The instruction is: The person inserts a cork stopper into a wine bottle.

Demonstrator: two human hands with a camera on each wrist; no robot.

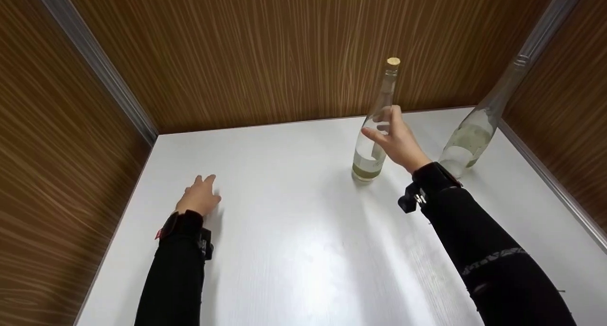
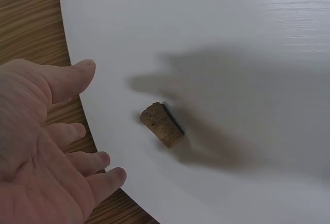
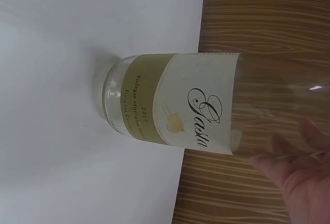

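A clear glass bottle (image 1: 372, 150) with a cream and olive label (image 3: 198, 102) stands upright on the white table (image 1: 294, 231), a cork (image 1: 392, 61) in its mouth. My right hand (image 1: 385, 126) is cupped about its body. The thumb lies straight across the front and the fingers (image 3: 294, 167) show through the glass. Firm contact cannot be made out. My left hand (image 1: 201, 193) hovers open near the table's left edge. In the left wrist view a loose cork (image 2: 162, 125) lies on its side just beyond the fingers (image 2: 82, 126), untouched.
A second clear bottle (image 1: 469, 141), with no cork, stands at the back right near the corner. Wood-grain walls (image 1: 284, 55) with metal corner strips close in the table on the left, back and right.
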